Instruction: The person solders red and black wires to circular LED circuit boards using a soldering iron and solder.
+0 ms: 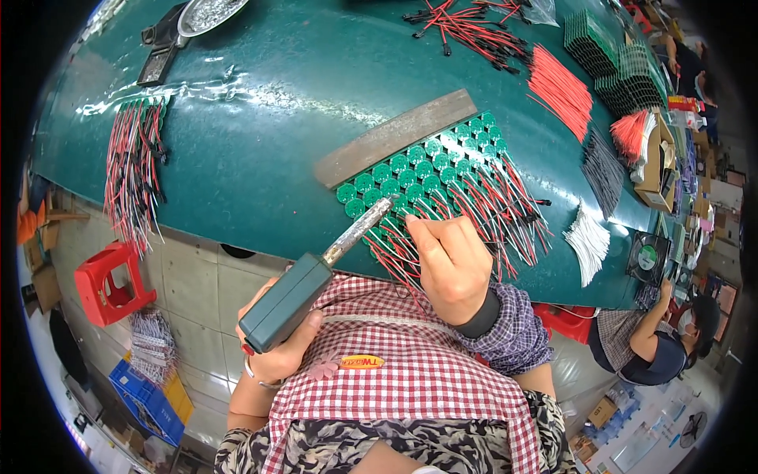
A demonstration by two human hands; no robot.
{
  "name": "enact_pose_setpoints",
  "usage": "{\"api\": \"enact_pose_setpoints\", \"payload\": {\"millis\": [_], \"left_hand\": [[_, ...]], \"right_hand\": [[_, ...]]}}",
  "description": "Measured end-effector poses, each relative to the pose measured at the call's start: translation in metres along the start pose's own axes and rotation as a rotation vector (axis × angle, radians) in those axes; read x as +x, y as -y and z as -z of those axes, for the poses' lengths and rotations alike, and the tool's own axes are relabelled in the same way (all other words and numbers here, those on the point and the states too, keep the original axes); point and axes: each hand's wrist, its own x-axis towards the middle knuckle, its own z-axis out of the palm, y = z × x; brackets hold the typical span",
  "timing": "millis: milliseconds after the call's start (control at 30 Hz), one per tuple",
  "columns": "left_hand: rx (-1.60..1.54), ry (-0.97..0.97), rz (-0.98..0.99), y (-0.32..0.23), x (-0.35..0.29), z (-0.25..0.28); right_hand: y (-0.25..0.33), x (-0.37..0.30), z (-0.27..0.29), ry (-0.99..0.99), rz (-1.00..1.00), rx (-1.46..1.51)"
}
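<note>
1. Left hand (pixel 276 365): wrapped around the dark green, boxy-handled soldering tool (pixel 288 304). Its metal tip is over the left part of the panel; contact can't be told.
2. Right hand (pixel 454 257): thumb and index pinching a thin wire (pixel 407 213) just beside the tip, other fingers curled.
3. Panel of round green circuit boards (pixel 422 170): flat on the glossy green table (pixel 253 150), in front of the person. Red, black and white wires (pixel 505 209) fan off its near side.
4. Flat grey-brown bar (pixel 399 134) runs along the panel's far edge.
5. Right of panel: loose red wires (pixel 560 91), black wires (pixel 603 170), white wires (pixel 587 241), in separate piles.
6. Far left: another wired bunch (pixel 136 170), hanging over the table edge.
7. Top left: round metal dish (pixel 209 12).
</note>
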Motion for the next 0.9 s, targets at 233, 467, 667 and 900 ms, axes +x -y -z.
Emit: {"api": "enact_pose_setpoints", "payload": {"millis": [233,467,667,900], "left_hand": [[0.025,0.042,-0.093,0.005,0.001,0.001],[0.047,0.068,-0.099,0.003,0.002,0.001],[0.066,0.084,-0.087,0.006,0.001,0.002],[-0.051,-0.014,0.024,0.012,-0.010,0.004]], "right_hand": [[0.003,-0.001,-0.001,0.045,-0.015,-0.048],[0.007,0.003,-0.001,0.033,-0.037,-0.032],[0.007,0.003,-0.001,0.035,-0.037,-0.027],[0.008,0.003,0.000,0.042,-0.044,-0.031]]}}
